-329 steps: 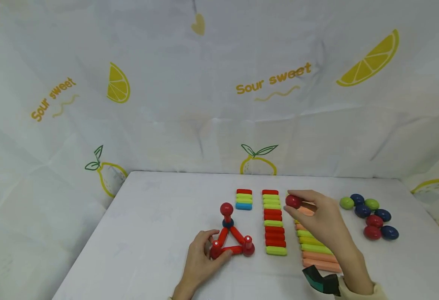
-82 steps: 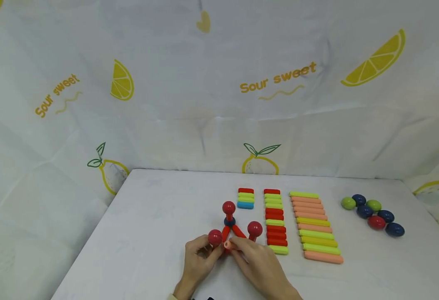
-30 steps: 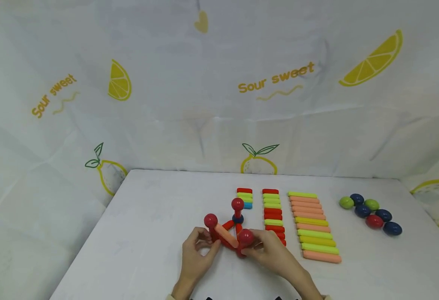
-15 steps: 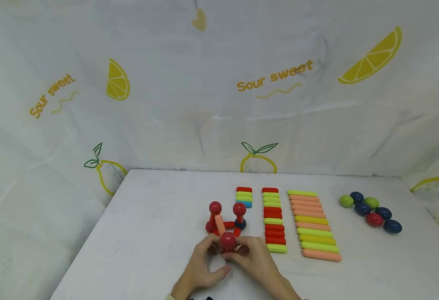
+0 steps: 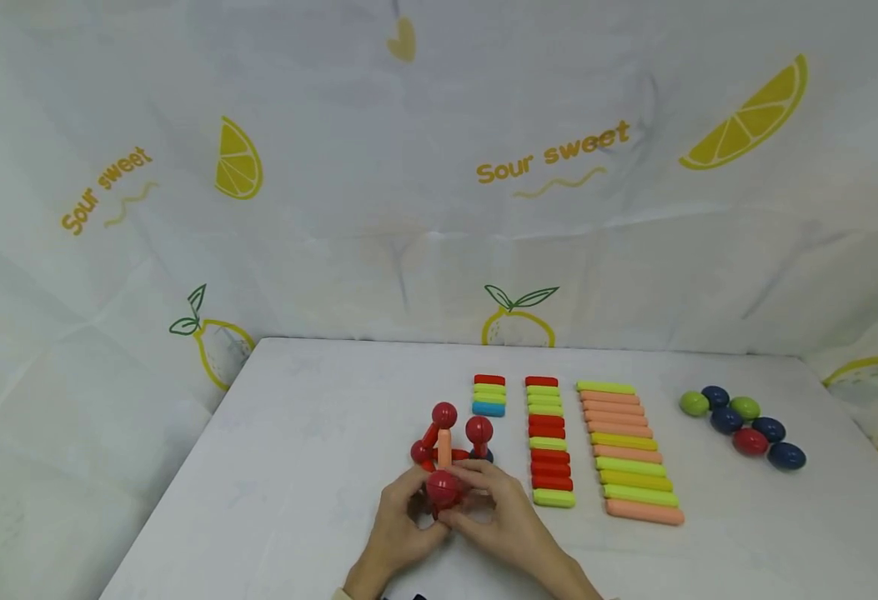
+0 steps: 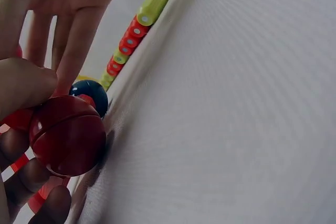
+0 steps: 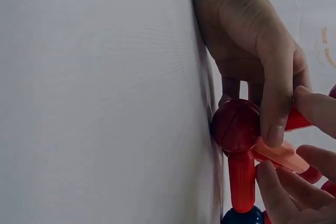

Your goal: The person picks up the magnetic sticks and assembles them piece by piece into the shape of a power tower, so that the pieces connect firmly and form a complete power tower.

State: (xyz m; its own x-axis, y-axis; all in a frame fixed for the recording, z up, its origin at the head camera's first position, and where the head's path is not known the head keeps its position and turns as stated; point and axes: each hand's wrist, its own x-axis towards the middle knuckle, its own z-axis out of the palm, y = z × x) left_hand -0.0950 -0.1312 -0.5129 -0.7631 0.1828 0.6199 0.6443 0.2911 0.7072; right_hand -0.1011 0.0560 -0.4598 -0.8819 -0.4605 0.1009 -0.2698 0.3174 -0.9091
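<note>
Passage: my left hand (image 5: 403,523) has room over the table (image 5: 296,450), lower left of frame | Ahead: ball-and-rod structure (image 5: 444,450) blocks, lower centre | Rightward: short rods (image 5: 549,457), long rods (image 5: 629,457), then loose balls (image 5: 726,420) obstruct my right hand (image 5: 509,523)

The left hand (image 5: 399,527) points toward one o'clock and the right hand (image 5: 504,512) toward ten, the two close together near six o'clock of the head view. Both are bent in a grip. The left fingers (image 6: 32,176) curl in at eight o'clock of the left wrist view, while the right thumb (image 7: 276,121) points to six o'clock in the right wrist view.
</note>
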